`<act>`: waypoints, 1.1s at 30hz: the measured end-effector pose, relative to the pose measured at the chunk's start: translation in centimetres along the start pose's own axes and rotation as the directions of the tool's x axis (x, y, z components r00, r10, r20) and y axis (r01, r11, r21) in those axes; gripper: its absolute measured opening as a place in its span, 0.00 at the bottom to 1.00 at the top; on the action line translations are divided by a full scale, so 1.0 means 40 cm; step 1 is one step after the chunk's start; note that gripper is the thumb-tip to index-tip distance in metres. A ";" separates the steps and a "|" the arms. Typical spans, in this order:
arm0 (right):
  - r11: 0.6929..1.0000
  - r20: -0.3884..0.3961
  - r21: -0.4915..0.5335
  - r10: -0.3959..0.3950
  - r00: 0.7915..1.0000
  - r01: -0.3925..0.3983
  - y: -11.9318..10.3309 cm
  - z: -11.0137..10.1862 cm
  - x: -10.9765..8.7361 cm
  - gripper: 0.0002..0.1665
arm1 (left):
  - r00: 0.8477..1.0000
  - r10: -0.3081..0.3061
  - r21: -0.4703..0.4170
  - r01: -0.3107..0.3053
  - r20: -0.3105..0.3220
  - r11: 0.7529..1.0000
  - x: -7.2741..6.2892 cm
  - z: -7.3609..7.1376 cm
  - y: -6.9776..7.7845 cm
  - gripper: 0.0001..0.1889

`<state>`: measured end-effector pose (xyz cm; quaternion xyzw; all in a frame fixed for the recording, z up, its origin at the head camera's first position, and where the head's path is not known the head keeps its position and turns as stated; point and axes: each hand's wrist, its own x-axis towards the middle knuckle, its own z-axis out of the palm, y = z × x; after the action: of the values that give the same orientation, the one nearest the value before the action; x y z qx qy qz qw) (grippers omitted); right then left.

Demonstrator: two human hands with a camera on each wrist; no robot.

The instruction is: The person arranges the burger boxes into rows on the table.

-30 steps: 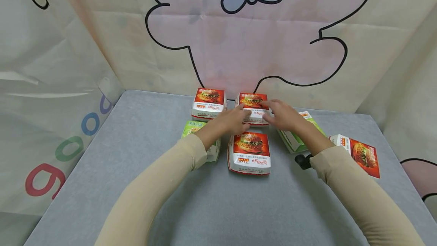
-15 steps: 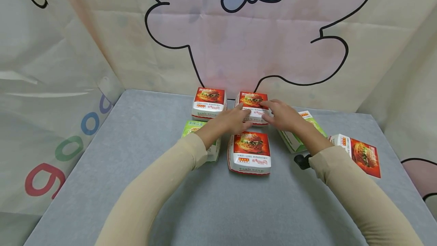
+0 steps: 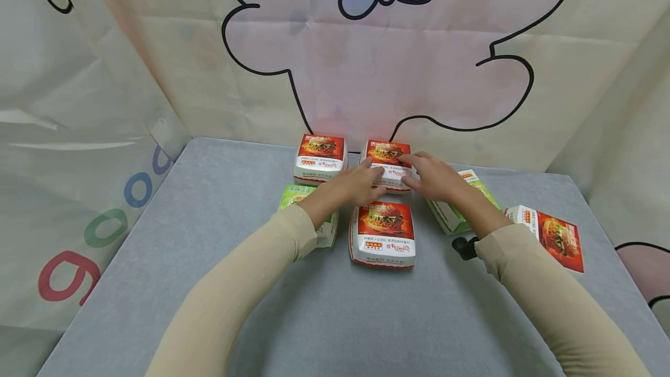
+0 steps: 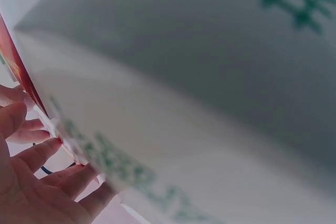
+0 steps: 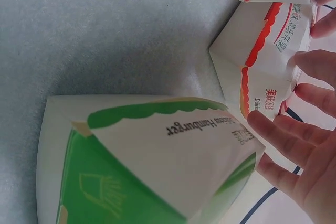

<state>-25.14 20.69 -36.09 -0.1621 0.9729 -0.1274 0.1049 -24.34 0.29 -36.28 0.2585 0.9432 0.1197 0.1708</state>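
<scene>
A red-and-white hamburger box (image 3: 389, 152) sits at the back middle of the table, upright. My left hand (image 3: 359, 184) lies at its left front, with fingertips over the top and side. From the right, my right hand (image 3: 434, 177) touches the same box with loosely spread fingers. In the right wrist view, relaxed fingers (image 5: 286, 137) rest along the box's side and edge. The left wrist view shows fingers (image 4: 71, 184) at a box edge, with a blurred white box wall filling most of the picture. Neither hand's fingers are curled round the box.
Another red hamburger box (image 3: 320, 159) stands at back left, and one (image 3: 382, 236) in front. A green box (image 3: 295, 195) is partly under my left forearm; another green box (image 3: 451, 217) lies beside my right wrist. A red box (image 3: 559, 240) lies far right. Fabric (image 3: 335, 92) hangs behind.
</scene>
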 end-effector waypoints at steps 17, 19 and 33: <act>0.999 -0.015 0.033 0.009 1.000 -0.009 0.030 -0.022 -0.029 0.33 | 0.996 0.035 -0.023 -0.037 -0.085 0.999 -0.005 -0.005 0.006 0.31; 1.000 -0.015 0.028 0.001 1.000 -0.001 0.044 -0.027 -0.040 0.33 | 0.994 0.049 -0.022 -0.052 -0.102 0.998 -0.004 -0.004 0.011 0.32; 0.996 -0.044 0.073 -0.051 0.998 0.055 0.174 -0.073 -0.113 0.29 | 0.961 0.198 0.004 -0.201 -0.194 0.980 -0.019 0.015 0.089 0.30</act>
<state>-23.70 29.24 -34.57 -0.1812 0.9648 -0.1697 0.0870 -21.90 2.96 -35.49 0.3379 0.9236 0.1681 0.0672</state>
